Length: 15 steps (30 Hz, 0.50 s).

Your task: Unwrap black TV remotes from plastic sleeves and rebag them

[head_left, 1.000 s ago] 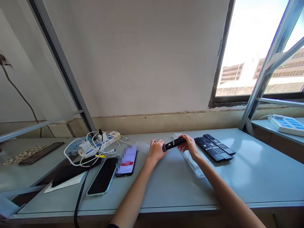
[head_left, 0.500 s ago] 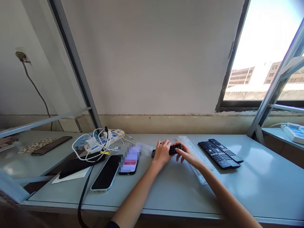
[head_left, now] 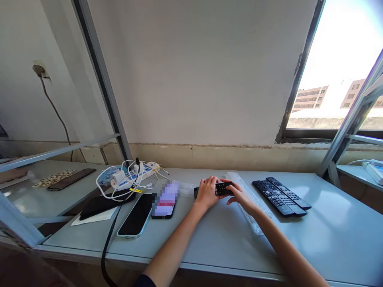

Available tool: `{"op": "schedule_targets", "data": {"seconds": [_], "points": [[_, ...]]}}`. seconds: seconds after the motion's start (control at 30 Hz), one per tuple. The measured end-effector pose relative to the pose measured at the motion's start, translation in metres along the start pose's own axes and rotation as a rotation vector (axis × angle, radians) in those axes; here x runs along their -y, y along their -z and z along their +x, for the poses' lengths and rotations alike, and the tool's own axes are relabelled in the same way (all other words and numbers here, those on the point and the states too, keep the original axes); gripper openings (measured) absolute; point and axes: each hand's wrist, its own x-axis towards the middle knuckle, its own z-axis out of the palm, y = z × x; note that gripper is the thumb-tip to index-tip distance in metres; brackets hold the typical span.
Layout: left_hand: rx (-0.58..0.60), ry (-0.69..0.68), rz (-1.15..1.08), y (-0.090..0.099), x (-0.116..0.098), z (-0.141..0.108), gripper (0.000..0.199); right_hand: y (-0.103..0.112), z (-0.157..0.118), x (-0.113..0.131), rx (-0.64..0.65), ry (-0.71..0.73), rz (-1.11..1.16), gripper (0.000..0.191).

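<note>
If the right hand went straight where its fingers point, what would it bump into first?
Probably the held remote: the right hand seems to touch its right end. The left hand lies just beyond, though depth is unclear.

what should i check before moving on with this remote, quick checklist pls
1. Left grip on the remote: ok, the hand lies over it.
2. Right grip at the remote's right end: ok, fingers there.
3. Buttons facing up: ok on the part that shows.
4. Remote's underside: cannot tell, hidden.
5. Bag clear of the right arm: not ok, the arm crosses over it in this view.
6. Other remotes apart from both hands: ok, they lie right of the bag.
</note>
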Motion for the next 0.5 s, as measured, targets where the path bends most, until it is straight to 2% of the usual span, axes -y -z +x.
{"op": "schedule_targets", "data": {"seconds": [0.13,0.2,0.3,0.5], "points": [[0.059,0.082,-0.008,0.005,0.003,0.001,0.049,0.008,0.005,-0.001,-0.159,0.081,0.032,0.024],[0.09,0.109,0.024,0.009,0.006,0.002,0.036,0.012,0.008,0.001,-0.268,0.086,0.078,0.021],[0.063,0.121,0.037,0.014,0.01,0.004,0.021,0.015,0.013,0.004,-0.406,0.103,0.135,0.02],[-0.03,0.119,-0.027,0.017,0.015,0.006,0.03,0.025,0.017,0.0,-0.476,0.16,0.161,0.029]]}}
